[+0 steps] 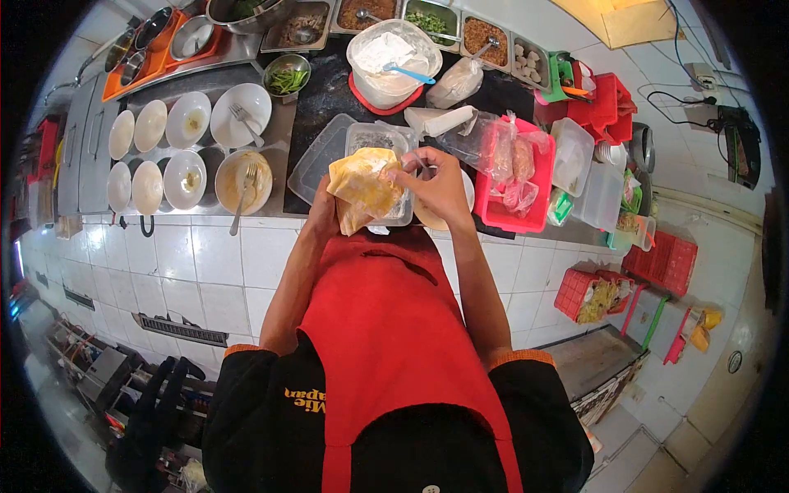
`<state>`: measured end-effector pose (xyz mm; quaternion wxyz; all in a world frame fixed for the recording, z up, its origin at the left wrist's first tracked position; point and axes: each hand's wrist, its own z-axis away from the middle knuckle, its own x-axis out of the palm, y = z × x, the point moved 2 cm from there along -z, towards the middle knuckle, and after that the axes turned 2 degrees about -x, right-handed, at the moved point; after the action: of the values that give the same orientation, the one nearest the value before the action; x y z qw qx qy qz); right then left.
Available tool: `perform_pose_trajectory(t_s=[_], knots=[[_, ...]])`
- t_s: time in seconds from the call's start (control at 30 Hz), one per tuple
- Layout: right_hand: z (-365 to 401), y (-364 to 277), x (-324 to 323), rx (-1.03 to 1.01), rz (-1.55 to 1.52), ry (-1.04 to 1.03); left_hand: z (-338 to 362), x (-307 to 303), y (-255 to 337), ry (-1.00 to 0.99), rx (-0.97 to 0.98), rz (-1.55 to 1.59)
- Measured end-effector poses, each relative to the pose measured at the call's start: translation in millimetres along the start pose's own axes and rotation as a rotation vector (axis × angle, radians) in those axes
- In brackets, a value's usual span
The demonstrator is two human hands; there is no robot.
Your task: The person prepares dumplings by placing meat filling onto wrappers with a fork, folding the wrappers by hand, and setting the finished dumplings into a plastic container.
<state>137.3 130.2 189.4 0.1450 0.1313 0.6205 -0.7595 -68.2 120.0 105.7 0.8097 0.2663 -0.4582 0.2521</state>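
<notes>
My left hand (324, 209) holds a stack of thin yellow wrappers (358, 205) from the left side, its fingers wrapped round the edge. Whitish filling or flour lies on the top sheet. My right hand (436, 182) is at the right edge of the wrappers, thumb and fingers drawn together near the top sheet; whether something small is between them cannot be made out. Beneath the wrappers is a clear plastic container (399, 215), partly hidden. A transparent lid (317, 156) lies to its left, and a round dish (468, 191) is partly hidden behind my right hand.
White bowls (240, 115), two with forks, stand at the left. A tub of white powder (393, 57) with a blue spoon is behind. Metal trays (485, 41) of ingredients line the back. A pink basket (538, 185) with bagged food is at the right.
</notes>
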Motion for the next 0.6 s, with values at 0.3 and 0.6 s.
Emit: perform_pose_trajectory(t_s=[0.3,0.6], knots=[[3,35,22,0.08,-0.209,-0.077,17,6,24,0.132,0.338,-0.389],[-2,71,7,0.06,0.065,0.059,53,-24,75,0.346,0.516,-0.306]])
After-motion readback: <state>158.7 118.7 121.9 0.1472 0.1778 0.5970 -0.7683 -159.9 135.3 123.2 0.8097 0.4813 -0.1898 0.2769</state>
